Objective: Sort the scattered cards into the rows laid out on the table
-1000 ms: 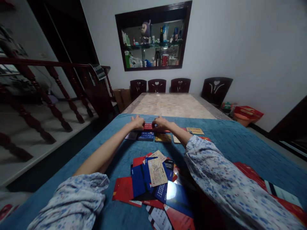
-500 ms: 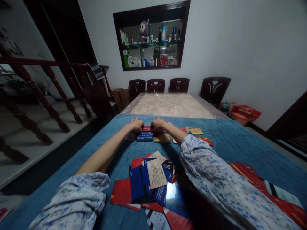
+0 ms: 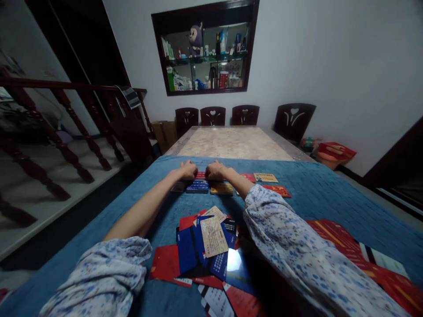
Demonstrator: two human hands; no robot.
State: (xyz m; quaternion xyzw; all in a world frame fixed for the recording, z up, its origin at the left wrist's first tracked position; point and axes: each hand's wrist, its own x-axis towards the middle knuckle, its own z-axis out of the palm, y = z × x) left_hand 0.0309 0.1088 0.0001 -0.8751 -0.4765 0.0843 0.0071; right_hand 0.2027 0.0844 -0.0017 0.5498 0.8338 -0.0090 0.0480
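Note:
At the far row of cards, my left hand (image 3: pixel 189 170) and my right hand (image 3: pixel 215 170) sit either side of a red card (image 3: pixel 201 175), fingers curled in at its ends. Whether more cards lie under it is hidden. Just nearer to me are a blue card stack (image 3: pixel 197 186) and a gold card stack (image 3: pixel 221 189). A dark card by my left wrist is partly covered. Right of my right hand lie a red card (image 3: pixel 248 177), a beige-gold card (image 3: pixel 266 177) and a red-and-gold card (image 3: pixel 277 190).
A loose heap of cards and card sleeves, with a beige card (image 3: pixel 213 236) on top, lies between my forearms. Red paper folders (image 3: pixel 343 242) lie at right on the blue cloth (image 3: pixel 158 198). Chairs (image 3: pixel 245 115) and a wall shelf stand beyond the table.
The view has shifted slightly. Both hands stay at the red card, with my right hand moved very little. The card heap is unchanged.

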